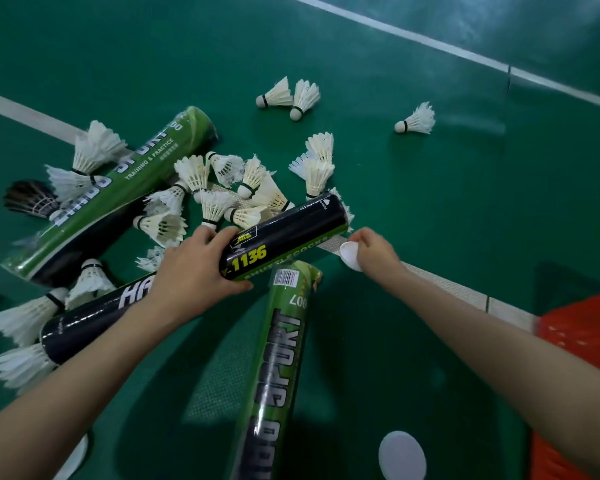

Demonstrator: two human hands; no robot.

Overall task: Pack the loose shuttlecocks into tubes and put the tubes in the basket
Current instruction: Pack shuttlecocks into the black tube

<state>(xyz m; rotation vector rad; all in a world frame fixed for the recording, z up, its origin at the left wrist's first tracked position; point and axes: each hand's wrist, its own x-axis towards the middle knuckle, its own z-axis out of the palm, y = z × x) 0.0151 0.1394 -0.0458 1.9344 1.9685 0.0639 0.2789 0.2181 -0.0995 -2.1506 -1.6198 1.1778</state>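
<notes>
While loose shuttlecocks (208, 188) litter the court (465, 202) at left, the left hand (194, 268) curls round the black tube (291, 230) at its near end, barrel jutting rightward. Just below its far end, the right hand (374, 252) pinches a white cap (349, 256).

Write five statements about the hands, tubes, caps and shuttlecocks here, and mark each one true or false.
1. The left hand grips the black tube marked 1136. True.
2. The right hand holds nothing. False: its fingers pinch a white cap near the tube's far end.
3. All shuttlecocks are packed away. False: many loose shuttlecocks lie on the green floor.
4. A second white cap lies on the floor near the bottom of the view. True.
5. Every shuttlecock is white. False: a black shuttlecock lies at the far left.
</notes>
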